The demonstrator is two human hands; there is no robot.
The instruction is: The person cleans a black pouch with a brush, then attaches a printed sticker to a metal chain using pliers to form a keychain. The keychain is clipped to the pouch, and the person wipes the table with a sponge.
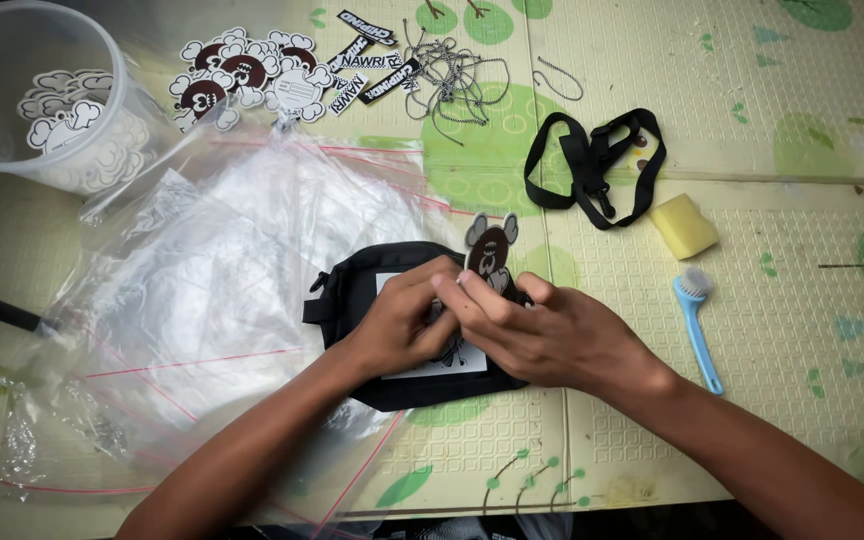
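Hands [472,325] – black pouch [352,290] (bear tag [492,250])

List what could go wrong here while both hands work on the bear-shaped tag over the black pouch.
1. The bear-shaped tag is pinched only at its lower end by the right hand and left hand, so it could slip or bend.
2. The black pouch lies partly on slick clear plastic bags and may slide.
3. The loose cords nearby could tangle if brushed.
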